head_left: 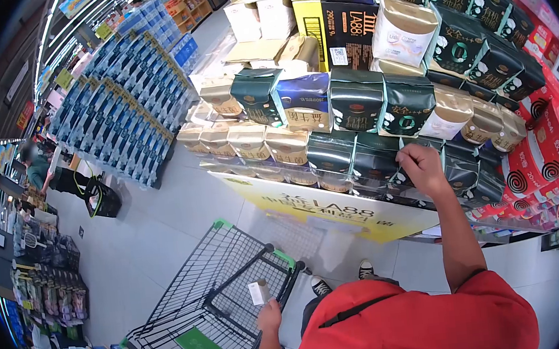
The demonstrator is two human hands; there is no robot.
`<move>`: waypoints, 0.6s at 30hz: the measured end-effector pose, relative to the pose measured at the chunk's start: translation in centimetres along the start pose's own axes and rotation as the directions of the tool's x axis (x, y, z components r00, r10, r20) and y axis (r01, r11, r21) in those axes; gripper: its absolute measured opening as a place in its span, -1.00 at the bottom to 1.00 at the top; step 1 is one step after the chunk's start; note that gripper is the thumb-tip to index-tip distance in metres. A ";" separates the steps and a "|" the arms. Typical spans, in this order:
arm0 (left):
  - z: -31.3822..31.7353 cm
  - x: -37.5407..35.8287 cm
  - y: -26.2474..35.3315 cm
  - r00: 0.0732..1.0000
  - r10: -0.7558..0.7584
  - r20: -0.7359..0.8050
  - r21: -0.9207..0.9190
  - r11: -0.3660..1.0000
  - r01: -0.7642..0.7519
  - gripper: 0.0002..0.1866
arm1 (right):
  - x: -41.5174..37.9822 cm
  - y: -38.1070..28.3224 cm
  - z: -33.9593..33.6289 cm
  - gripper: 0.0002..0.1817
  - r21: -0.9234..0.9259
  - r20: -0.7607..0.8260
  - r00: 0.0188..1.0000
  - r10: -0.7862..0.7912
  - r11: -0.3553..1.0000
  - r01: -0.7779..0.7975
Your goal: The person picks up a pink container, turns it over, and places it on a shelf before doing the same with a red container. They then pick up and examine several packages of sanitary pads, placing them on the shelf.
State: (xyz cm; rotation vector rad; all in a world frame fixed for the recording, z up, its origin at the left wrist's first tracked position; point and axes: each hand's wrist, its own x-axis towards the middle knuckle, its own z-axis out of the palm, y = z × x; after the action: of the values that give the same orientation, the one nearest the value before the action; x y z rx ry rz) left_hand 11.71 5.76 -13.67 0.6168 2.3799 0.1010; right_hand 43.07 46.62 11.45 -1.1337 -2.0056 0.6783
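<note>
In my left hand point(269, 315), low over the shopping cart's side, is a small white box point(257, 293) with a brownish-grey side and fine print too small to read. The fingers are closed around its lower end. My right hand point(421, 166) reaches to the product display, its fingers curled in front of a lower row of dark green packs point(375, 158). Whether anything is pinched in them is hidden. Just above that hand stands another dark green pack point(407, 105), beside a white-and-gold pack point(447, 111).
A wire shopping cart point(202, 283) with green corners stands to my left. Stacked blue packs point(118, 102) form a display further off. Red mosquito-coil packs point(537, 156) hang at the right. Another person point(40, 172) stands in the left aisle near a black basket point(101, 197).
</note>
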 end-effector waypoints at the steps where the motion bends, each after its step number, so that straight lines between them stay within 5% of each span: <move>1: -0.1 0.0 0.0 1.000 0.012 0.018 -0.013 1.000 -0.012 -0.30 | 0.0 -0.2 -0.1 -0.87 0.014 0.007 1.000 0.004 1.000 -0.004; 10: 0.3 2.1 -1.5 0.966 0.223 0.133 -0.153 0.967 -0.202 -0.27 | -0.1 0.1 0.2 -0.88 0.039 -0.024 0.999 -0.036 0.999 0.037; 18: -0.6 1.0 0.3 0.975 0.190 0.114 -0.120 0.977 -0.177 -0.26 | -0.1 0.7 0.5 -0.89 0.009 -0.062 0.995 -0.081 0.997 0.082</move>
State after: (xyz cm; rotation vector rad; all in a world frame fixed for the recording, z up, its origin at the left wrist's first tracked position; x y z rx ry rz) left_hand 10.74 6.54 -13.71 0.7669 2.1776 0.2644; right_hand 43.05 46.81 10.61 -1.0473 -1.9816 0.6051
